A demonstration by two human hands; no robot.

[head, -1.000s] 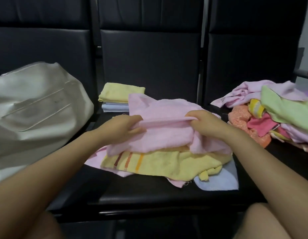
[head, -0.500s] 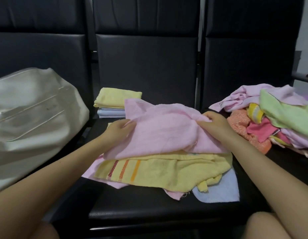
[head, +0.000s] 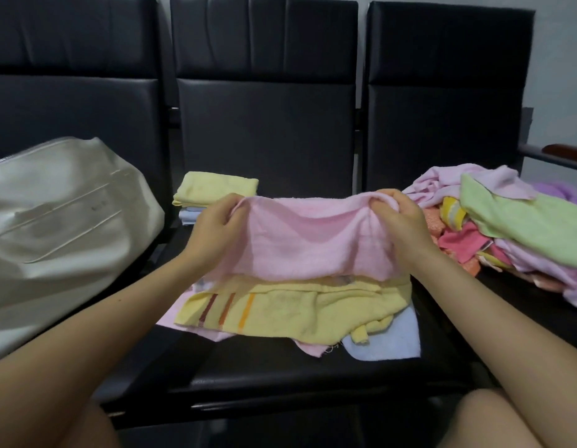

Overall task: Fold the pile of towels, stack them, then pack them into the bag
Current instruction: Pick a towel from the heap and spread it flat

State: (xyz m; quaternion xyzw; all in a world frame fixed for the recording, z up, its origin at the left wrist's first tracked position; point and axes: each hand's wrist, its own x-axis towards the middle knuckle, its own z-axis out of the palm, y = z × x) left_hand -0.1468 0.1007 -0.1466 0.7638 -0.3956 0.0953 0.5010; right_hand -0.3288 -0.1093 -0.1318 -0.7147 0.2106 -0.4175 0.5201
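Observation:
A pink towel (head: 313,240) hangs stretched between my hands above the middle seat. My left hand (head: 213,231) pinches its top left corner and my right hand (head: 400,224) pinches its top right corner. Under it lie a yellow striped towel (head: 290,312), a pale pink one and a light blue one (head: 390,344). A small folded stack (head: 213,192), yellow on top of pale blue, sits at the back of the same seat. The cream bag (head: 61,221) lies on the left seat. A heap of unfolded towels (head: 513,227) covers the right seat.
Three black padded seats (head: 267,130) stand in a row with tall backs. A wooden armrest (head: 565,150) sticks out at the far right. My bare knees show at the bottom corners, close to the front edge of the middle seat.
Both hands moved apart and up, spreading the bunched pink towel and lifting its top edge off the pile so it hangs flat between them.

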